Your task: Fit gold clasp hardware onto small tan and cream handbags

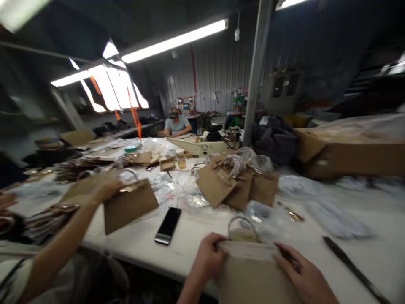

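Note:
A tan bag panel [253,274] with a pale strip along its top edge stands upright before me at the table's front edge. My left hand [210,255] grips its upper left corner, thumb and fingers closed on it. At the upper right corner my right hand [300,266] is closed on the same piece. A ring-shaped handle [243,226] rises just behind the top edge; whether it is joined to the panel I cannot tell. Beyond it lies a stack of brown bag panels [218,185] with looped handles and metal fittings.
A black smartphone [168,226] lies left of my hands, a dark strip-like tool [351,266] to the right. At left, a co-worker's hand [109,188] touches a brown bag panel [131,207]. Gold-coloured hardware [294,214], plastic wrap and a cardboard box [357,158] are farther right.

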`<action>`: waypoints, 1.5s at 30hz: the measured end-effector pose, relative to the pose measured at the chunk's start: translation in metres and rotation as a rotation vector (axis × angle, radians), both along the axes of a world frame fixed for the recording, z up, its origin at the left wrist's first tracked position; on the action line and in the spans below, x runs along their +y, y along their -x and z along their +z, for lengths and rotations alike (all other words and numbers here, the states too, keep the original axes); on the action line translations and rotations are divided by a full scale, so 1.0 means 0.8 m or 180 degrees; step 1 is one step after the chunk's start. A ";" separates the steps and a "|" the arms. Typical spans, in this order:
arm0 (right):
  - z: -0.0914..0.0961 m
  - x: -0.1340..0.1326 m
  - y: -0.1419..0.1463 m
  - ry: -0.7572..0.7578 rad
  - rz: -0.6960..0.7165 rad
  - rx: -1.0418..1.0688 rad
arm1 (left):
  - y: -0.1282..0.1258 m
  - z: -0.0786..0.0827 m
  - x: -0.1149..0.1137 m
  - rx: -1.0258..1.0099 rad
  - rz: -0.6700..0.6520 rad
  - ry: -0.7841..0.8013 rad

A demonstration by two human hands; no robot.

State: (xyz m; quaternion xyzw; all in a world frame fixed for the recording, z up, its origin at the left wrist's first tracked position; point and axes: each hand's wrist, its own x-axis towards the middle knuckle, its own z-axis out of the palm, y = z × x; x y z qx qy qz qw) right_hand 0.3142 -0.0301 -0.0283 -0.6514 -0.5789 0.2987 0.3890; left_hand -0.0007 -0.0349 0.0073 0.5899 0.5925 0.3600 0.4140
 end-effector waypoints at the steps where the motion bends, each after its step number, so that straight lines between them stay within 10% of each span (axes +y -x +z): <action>1: 0.003 -0.012 0.000 0.0083 0.0095 0.0089 | -0.001 0.002 0.001 0.0022 -0.0079 -0.0056; 12: 0.021 -0.017 0.006 0.0102 0.0260 0.0363 | 0.026 -0.004 0.014 -0.0444 -0.0575 0.0287; 29: 0.018 -0.022 0.008 0.0036 0.0190 -0.0057 | 0.000 0.015 0.019 0.0564 -0.0441 0.0042; 37: 0.030 -0.046 0.023 -0.1041 -0.0039 -0.1513 | 0.003 0.004 0.018 0.0689 -0.0437 0.0129; 45: 0.048 -0.049 0.057 -0.1514 0.1461 -0.1794 | 0.012 0.010 0.037 0.1093 -0.0858 0.0062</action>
